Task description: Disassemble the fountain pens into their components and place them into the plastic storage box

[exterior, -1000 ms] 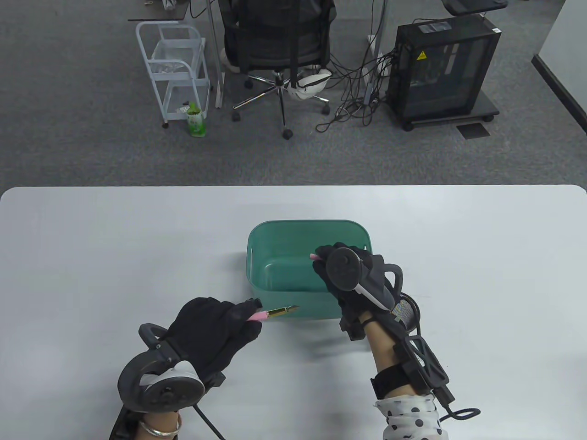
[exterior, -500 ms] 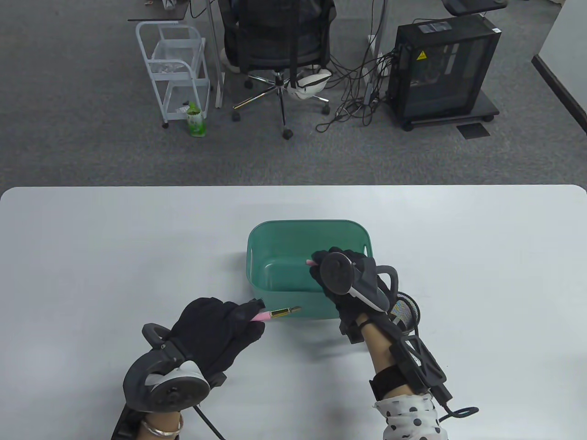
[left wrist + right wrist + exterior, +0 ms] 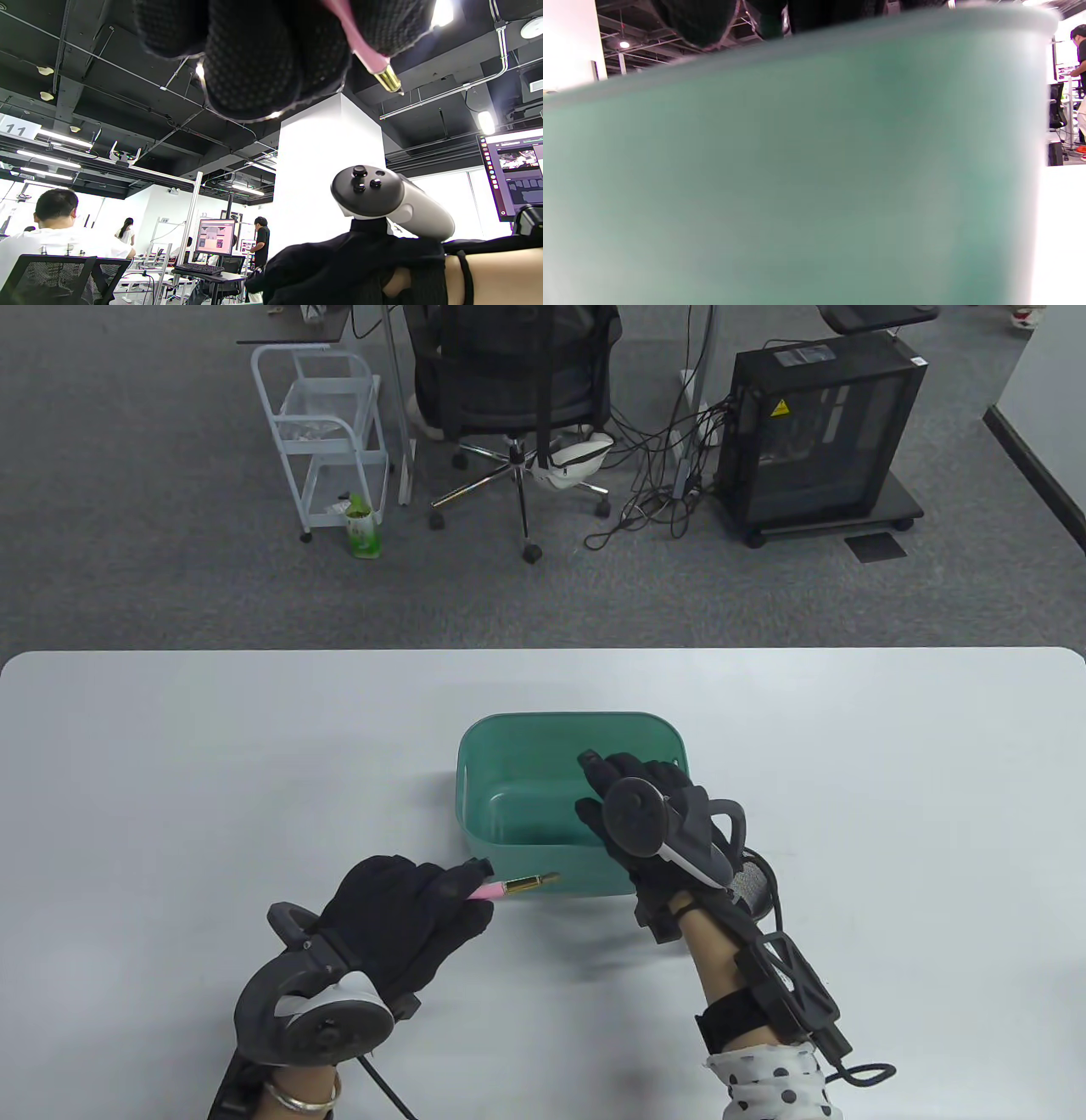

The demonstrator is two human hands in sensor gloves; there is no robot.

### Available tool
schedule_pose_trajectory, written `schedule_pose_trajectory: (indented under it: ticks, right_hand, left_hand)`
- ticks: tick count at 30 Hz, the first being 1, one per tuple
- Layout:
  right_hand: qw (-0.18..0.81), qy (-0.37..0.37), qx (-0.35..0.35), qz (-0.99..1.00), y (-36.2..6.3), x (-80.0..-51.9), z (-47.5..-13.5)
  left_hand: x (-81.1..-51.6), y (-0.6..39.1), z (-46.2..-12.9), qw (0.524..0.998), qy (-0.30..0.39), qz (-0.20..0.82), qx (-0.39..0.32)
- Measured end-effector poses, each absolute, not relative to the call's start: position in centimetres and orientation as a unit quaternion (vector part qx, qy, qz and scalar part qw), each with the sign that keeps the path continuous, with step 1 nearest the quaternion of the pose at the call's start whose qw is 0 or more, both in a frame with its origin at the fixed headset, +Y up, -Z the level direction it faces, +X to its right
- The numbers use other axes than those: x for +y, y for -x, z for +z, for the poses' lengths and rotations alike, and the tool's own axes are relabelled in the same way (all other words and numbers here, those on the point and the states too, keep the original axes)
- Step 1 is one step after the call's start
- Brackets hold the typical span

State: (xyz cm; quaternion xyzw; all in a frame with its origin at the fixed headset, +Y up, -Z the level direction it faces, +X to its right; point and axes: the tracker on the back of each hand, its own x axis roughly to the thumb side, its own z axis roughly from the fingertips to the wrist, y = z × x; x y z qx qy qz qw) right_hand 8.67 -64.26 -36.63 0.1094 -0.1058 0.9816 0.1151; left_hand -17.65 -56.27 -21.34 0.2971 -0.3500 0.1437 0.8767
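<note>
A green plastic storage box (image 3: 509, 727) stands mid-table. My left hand (image 3: 465, 889) hovers at its near-left corner and pinches a pink pen section with a gold nib (image 3: 513, 886), the nib pointing right along the box's front wall. The left wrist view shows that pink and gold part (image 3: 368, 58) sticking out from my curled fingers (image 3: 254, 63). My right hand (image 3: 615, 785) hangs over the box's right half with fingers stretched out and nothing in them. In the right wrist view the box wall (image 3: 797, 169) fills the frame and hides the inside.
The white table (image 3: 170, 780) spreads wide on both sides of the box. Beyond its far edge stand an office chair (image 3: 517, 381), a white cart (image 3: 327, 432) and a black computer case (image 3: 819, 432) on the grey carpet.
The right hand's fingers have spread over the box, and the pink piece it pinched a second ago no longer shows. The left hand has drifted slightly right with its pen section.
</note>
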Motion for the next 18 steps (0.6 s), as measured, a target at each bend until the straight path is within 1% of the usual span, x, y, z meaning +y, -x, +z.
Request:
schedule_pose_trajectory:
  ticks: [9, 18]
  right_hand:
    - [0.136, -0.151, -0.145, 0.968, -9.4, -63.0, -34.2]
    - [0.143, -0.210, -0.203, 0.946, -10.0, -61.8, -30.2]
  left_hand:
    - [-56.6, 17.1, -21.6, 0.878, -0.292, 0.133, -0.355]
    - [-57.0, 16.8, -22.1, 0.880, -0.286, 0.130, -0.356]
